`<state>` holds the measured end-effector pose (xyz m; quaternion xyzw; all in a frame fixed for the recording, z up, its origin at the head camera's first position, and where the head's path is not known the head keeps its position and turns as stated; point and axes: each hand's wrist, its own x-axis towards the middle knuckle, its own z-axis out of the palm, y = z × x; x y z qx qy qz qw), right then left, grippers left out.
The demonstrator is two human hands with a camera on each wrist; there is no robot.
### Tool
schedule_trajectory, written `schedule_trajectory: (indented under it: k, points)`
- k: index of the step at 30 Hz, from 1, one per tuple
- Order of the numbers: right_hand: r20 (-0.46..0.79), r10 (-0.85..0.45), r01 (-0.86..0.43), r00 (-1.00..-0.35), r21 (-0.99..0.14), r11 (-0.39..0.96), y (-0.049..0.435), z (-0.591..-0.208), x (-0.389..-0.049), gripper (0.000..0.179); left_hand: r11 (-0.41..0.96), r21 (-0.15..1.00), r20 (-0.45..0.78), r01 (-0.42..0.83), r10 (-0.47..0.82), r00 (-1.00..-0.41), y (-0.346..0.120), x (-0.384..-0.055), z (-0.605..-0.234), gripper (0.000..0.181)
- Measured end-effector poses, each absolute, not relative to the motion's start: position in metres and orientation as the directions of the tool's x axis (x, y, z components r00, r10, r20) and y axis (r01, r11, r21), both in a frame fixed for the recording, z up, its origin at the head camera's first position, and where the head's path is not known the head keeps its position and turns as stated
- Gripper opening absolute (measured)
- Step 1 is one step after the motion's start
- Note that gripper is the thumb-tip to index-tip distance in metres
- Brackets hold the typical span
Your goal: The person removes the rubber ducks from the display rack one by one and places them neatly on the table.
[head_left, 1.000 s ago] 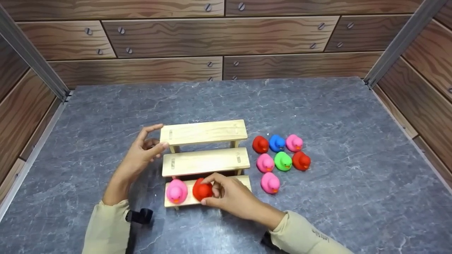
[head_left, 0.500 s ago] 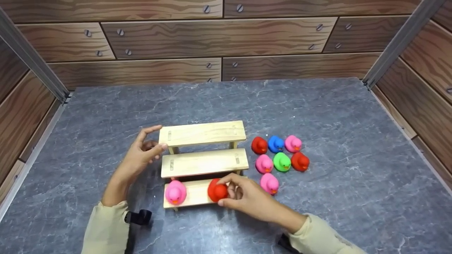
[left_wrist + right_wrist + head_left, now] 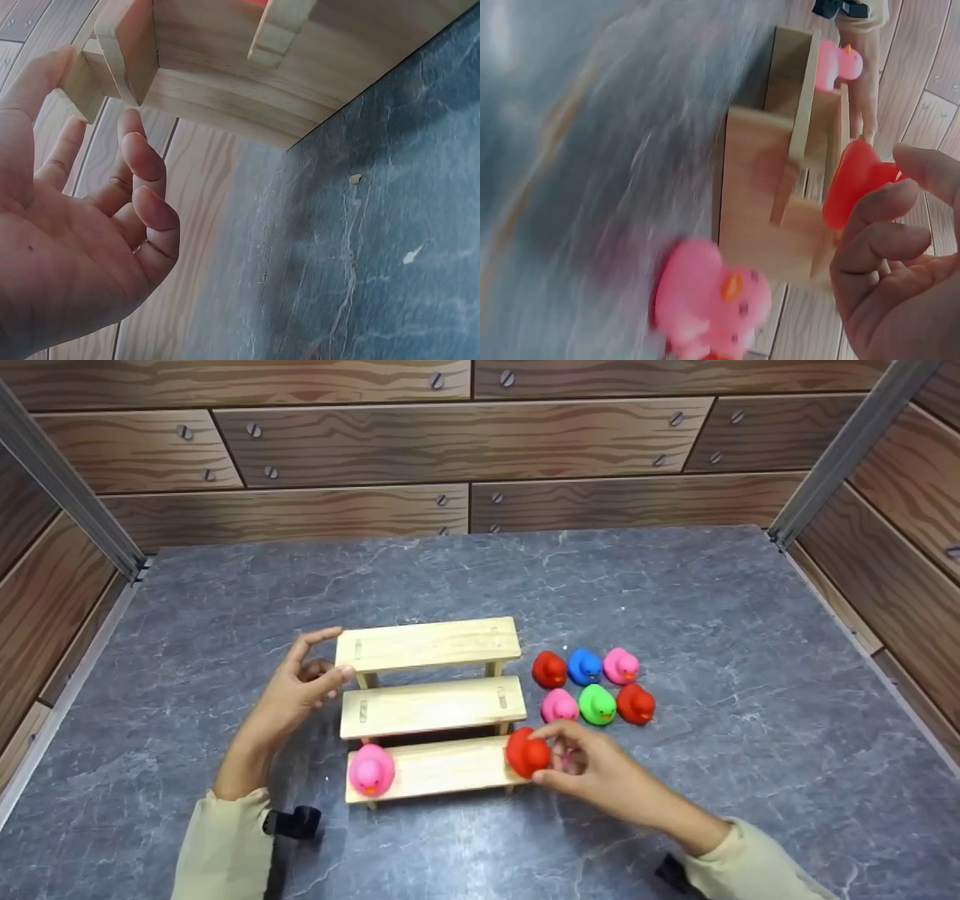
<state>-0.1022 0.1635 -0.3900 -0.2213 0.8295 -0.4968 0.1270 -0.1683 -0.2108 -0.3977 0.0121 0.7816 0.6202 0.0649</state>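
Observation:
A three-tier wooden step stand (image 3: pixel 433 706) stands on the grey marbled surface. My left hand (image 3: pixel 294 695) grips the left end of its top step between thumb and index finger; in the left wrist view the other fingers (image 3: pixel 157 217) are bent beneath. With thumb and fingertips, my right hand (image 3: pixel 600 769) pinches a red rubber duck (image 3: pixel 527 753) over the right end of the lowest step. In the right wrist view that duck (image 3: pixel 856 184) appears beside the step's edge. A pink rubber duck (image 3: pixel 371 770) sits at the left end of the same step.
Right of the stand are several rubber ducks: red (image 3: pixel 550 669), blue (image 3: pixel 585 666), pink (image 3: pixel 621 665), green (image 3: pixel 598 704) and another red (image 3: pixel 636 703). A pink duck (image 3: pixel 559 706) lies just behind my right hand. Wood-patterned walls (image 3: pixel 465 439) enclose the surface.
My right hand has moved right along the lowest step with the red duck, from beside the pink duck to the right end. The left hand has stayed on the top step.

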Motion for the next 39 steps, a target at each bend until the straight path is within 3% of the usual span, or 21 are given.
schedule_trajectory:
  k: [17,39]
  points:
    - [-0.038,-0.402,-0.209,-0.915,-0.807,0.552,0.219,-0.375,-0.104,0.039,0.238,0.970,-0.082,-0.053,0.115,-0.990,-0.211,-0.170,-0.398,0.059]
    - [-0.021,-0.375,-0.224,-0.927,-0.771,0.596,0.247,-0.393,-0.102,0.036,0.243,0.968,-0.087,-0.058,0.113,-0.990,-0.212,-0.168,-0.397,0.059]
